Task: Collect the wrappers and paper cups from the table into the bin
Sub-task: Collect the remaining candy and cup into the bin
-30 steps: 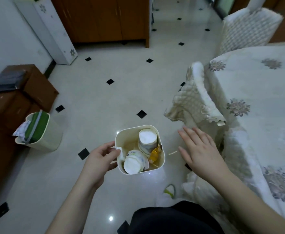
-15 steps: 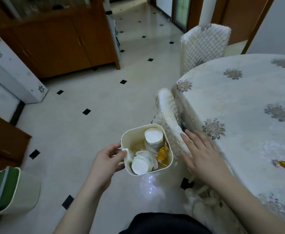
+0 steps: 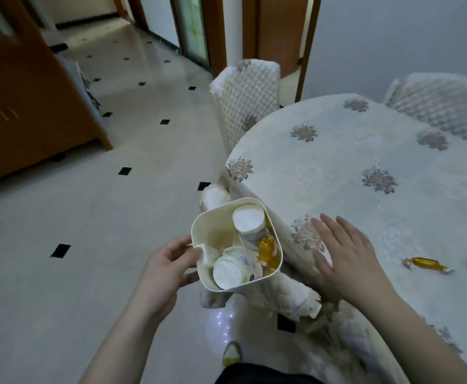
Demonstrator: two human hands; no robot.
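- Left hand point(image 3: 168, 270): bare, with no glove, ring or watch showing on it.
- Left forearm point(image 3: 118, 342): bare along its whole visible length to the lower edge of the view; no sleeve reaches into view.
- Right hand point(image 3: 343, 253): bare too, with no ring or band; the fingernails are short and plain, without polish that can be made out.
- Right forearm point(image 3: 417, 333): bare to the picture's lower right corner, with no cuff or sleeve showing.
- Dark garment point(image 3: 265, 376): black or very dark cloth at the bottom centre, between the two arms; its cut cannot be told.
- Shoe point(image 3: 232, 354): a yellow-green and white shape just above the dark cloth, blurred.
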